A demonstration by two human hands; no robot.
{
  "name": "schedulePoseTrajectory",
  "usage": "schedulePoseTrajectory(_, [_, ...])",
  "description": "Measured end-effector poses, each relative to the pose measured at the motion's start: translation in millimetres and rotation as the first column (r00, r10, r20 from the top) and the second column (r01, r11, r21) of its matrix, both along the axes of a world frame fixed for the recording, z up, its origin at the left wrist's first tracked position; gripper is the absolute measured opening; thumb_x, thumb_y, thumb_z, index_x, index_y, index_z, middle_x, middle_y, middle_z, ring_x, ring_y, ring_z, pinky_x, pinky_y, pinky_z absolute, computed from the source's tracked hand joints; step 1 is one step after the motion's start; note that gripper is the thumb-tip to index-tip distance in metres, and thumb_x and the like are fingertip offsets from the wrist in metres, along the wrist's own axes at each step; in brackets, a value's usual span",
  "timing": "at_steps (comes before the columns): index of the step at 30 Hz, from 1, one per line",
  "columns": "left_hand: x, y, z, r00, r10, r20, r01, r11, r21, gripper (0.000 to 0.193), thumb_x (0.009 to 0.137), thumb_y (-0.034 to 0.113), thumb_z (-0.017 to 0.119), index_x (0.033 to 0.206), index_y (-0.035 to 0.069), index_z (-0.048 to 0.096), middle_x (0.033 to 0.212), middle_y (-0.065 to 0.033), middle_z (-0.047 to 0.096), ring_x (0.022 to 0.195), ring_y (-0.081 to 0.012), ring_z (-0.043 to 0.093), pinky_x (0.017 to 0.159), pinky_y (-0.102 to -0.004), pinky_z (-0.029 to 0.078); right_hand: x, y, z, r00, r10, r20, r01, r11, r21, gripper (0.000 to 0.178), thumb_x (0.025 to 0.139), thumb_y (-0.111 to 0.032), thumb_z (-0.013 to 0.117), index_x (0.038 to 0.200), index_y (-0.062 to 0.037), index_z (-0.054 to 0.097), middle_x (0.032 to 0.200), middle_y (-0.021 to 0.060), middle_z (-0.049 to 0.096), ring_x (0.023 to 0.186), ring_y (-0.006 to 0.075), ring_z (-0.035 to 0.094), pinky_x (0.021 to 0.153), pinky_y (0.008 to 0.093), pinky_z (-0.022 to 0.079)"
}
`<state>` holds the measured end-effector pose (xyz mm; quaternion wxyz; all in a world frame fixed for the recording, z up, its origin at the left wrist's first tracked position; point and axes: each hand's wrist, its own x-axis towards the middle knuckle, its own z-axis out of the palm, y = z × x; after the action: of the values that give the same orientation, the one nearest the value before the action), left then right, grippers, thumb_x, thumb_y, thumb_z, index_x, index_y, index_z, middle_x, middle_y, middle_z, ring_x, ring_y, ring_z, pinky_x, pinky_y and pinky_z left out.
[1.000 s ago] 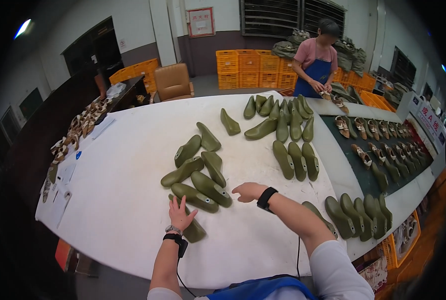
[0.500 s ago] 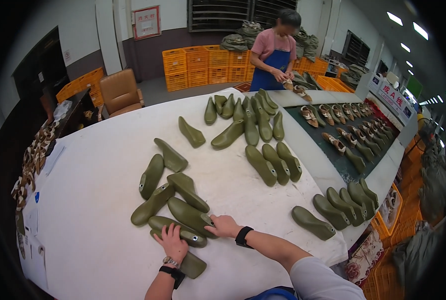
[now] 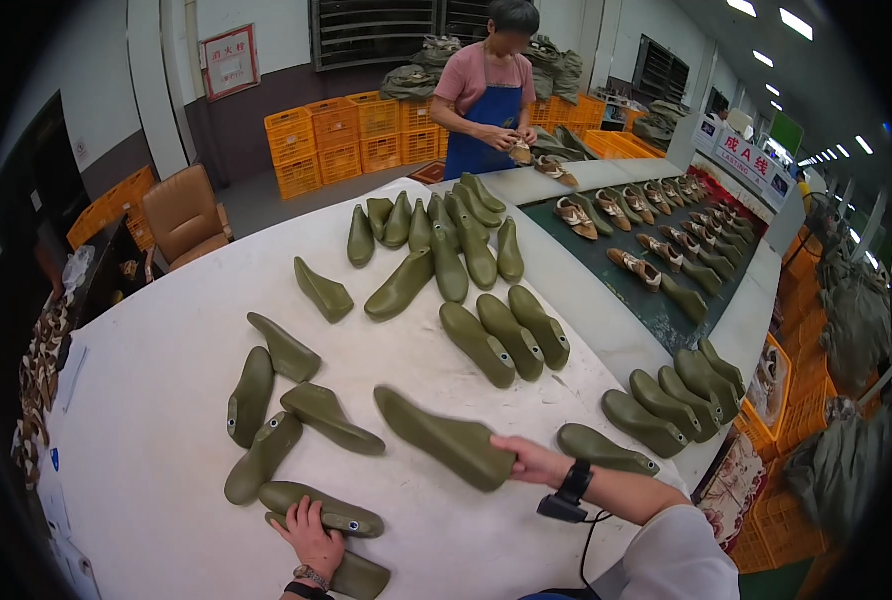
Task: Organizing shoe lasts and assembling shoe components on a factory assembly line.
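Green shoe lasts lie scattered over a white-covered table (image 3: 166, 400). My right hand (image 3: 534, 462) is closed round the heel end of one shoe last (image 3: 444, 435), held tilted above the table with its toe pointing up and left. At the lower left, my left hand (image 3: 316, 540) lies over another last (image 3: 323, 508), its fingers bent over the top. A further last (image 3: 361, 577) extends from under that hand toward the lower edge. Just left of centre are several loose lasts, among them an upright-looking one (image 3: 284, 347) and a flat-lying one (image 3: 263, 458).
Lasts stand grouped at the table's far end (image 3: 449, 265) and right edge (image 3: 644, 422). Beyond the edge, a dark green belt (image 3: 616, 285) carries brown-and-white shoes. A person in a blue apron (image 3: 496, 115) handles a shoe there. Orange crates (image 3: 294, 150) and a chair (image 3: 184, 218) stand behind.
My right hand has lifted a last off the group beside my left hand and carried it to the right. My left hand stays on its last. The whole view has shifted.
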<state>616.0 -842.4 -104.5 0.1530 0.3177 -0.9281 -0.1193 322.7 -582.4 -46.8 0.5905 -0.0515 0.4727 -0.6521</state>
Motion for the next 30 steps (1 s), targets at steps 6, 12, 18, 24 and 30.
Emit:
schedulePoseTrajectory(6, [-0.7,0.2,1.4,1.000,-0.005,0.012,0.005,1.000,-0.006,0.051,0.061,0.018,0.055,0.111,0.007,0.050,0.124,-0.0112,0.047,0.119,-0.0326,0.037,0.103,-0.0661,0.005,-86.1,-69.4,72.3,0.976,-0.212,0.038,0.216,0.954,-0.206,0.018,0.093,-0.033,0.050,0.094,-0.0148,0.053,0.079,0.0004,0.057,0.060,0.0080,0.047,0.059,0.0222,0.041])
schedulePoseTrajectory(12, [0.0,-0.9,-0.3,1.000,0.003,0.015,-0.002,1.000,-0.030,0.048,0.063,0.020,0.056,0.109,0.008,0.051,0.122,-0.0111,0.048,0.117,-0.0325,0.037,0.103,-0.0661,0.006,-25.8,-135.4,35.5,0.647,0.472,-0.599,-0.482,0.862,0.157,0.038,0.087,-0.032,0.058,0.114,-0.0068,0.056,0.082,0.0029,0.061,0.063,0.0065,0.054,0.054,0.0202,0.045])
schedulePoseTrajectory(18, [2.0,-1.9,-5.0,1.000,0.005,0.015,-0.004,0.999,-0.043,0.048,0.065,0.020,0.054,0.111,0.008,0.051,0.123,-0.0106,0.048,0.116,-0.0325,0.038,0.103,-0.0660,0.006,96.6,-194.1,-28.9,-0.134,0.308,-0.942,-0.571,0.753,0.328,0.063,0.079,-0.038,0.060,0.131,-0.0080,0.041,0.113,0.0214,0.053,0.102,0.0381,0.052,0.085,0.0421,0.043])
schedulePoseTrajectory(24, [9.5,-2.1,-7.7,1.000,0.006,-0.028,-0.008,0.998,-0.067,0.052,0.067,0.027,0.051,0.115,0.008,0.050,0.123,-0.0094,0.048,0.116,-0.0319,0.039,0.103,-0.0647,0.007,148.0,-208.5,-65.2,0.073,0.529,-0.846,-0.565,0.721,0.402,0.083,0.073,-0.056,0.059,0.136,-0.0086,0.034,0.123,0.0278,0.043,0.109,0.0429,0.047,0.094,0.0441,0.039])
schedulePoseTrajectory(30, [25.5,-8.6,-36.5,0.961,0.083,-0.264,-0.118,0.986,-0.116,0.057,0.072,0.029,0.052,0.123,0.004,0.045,0.130,-0.0181,0.041,0.117,-0.0371,0.038,0.106,-0.0557,0.015,165.3,-200.3,-83.7,0.189,0.352,-0.917,-0.462,0.855,0.234,0.071,0.079,-0.042,0.055,0.136,-0.0076,0.032,0.123,0.0228,0.046,0.108,0.0406,0.048,0.093,0.0424,0.040])
